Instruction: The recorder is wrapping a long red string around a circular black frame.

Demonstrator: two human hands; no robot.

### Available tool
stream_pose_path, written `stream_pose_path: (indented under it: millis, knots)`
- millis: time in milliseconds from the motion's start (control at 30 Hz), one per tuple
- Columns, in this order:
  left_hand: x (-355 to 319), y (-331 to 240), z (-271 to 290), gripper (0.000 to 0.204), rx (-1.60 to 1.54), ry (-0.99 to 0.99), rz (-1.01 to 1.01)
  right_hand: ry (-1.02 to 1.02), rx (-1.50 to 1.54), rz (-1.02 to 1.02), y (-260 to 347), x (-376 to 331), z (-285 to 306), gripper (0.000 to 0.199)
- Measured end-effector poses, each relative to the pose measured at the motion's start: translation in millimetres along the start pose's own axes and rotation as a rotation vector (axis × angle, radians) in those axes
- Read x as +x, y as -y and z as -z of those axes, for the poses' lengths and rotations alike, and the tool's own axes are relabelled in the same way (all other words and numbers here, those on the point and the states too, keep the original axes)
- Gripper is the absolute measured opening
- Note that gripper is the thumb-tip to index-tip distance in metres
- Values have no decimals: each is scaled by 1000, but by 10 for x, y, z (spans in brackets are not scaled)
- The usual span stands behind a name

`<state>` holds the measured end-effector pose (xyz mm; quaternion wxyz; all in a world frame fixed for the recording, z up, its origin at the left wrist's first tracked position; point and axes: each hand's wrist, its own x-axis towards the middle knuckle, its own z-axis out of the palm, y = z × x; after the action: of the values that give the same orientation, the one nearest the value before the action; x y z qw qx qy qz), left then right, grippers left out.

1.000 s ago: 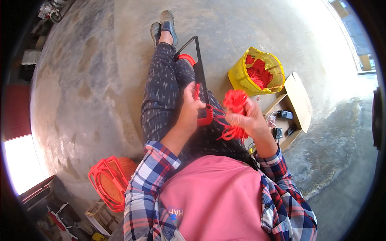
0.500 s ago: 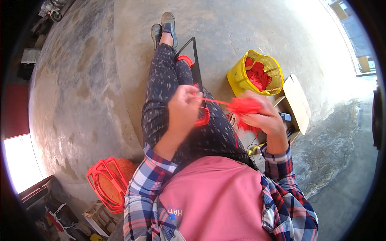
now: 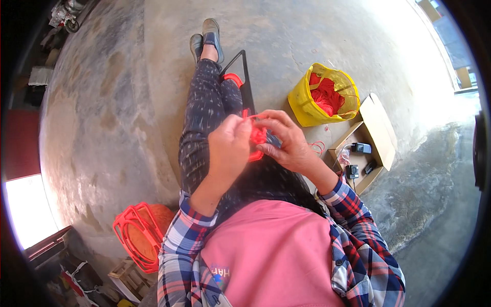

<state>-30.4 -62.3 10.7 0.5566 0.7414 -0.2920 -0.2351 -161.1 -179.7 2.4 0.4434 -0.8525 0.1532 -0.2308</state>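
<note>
My two hands meet above my lap. My left hand [image 3: 227, 148] is closed, with its fingertips pinched on a strand of red cord. In my right hand [image 3: 289, 140] a bunch of red cord [image 3: 259, 135] is held between the thumb and fingers, right beside the left fingertips. Under them a black metal frame [image 3: 246, 93] leans along my legs. Red wrapping covers its far part [image 3: 233, 79], and more red shows at the near end [image 3: 255, 155], partly hidden by my hands.
A yellow bag [image 3: 300, 106] full of red cord [image 3: 326, 97] stands ahead on the right. Next to it lies an open cardboard box [image 3: 381, 128] with small electronic devices [image 3: 361, 148]. Red-wrapped frames [image 3: 134, 233] stand at my left, by a wooden crate [image 3: 123, 279].
My right hand has moved left with the bunch of red cord and now meets my left hand. The cord stretched between them has shortened. My left hand has come slightly lower.
</note>
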Motion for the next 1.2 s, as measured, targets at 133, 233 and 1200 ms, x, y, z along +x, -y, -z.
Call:
stream_pose_path:
  millis: [133,233,1200]
  knots:
    - [73,-242,25,23,-644,223,487,-121,112,6,-8,-6,268,30]
    - [67,154,-3,27,-598,250,528,-331,736,-66,60,-146,770,32]
    - [69,-12,303,29,75,19,-469,199,827,-576,-326,-111,351,36]
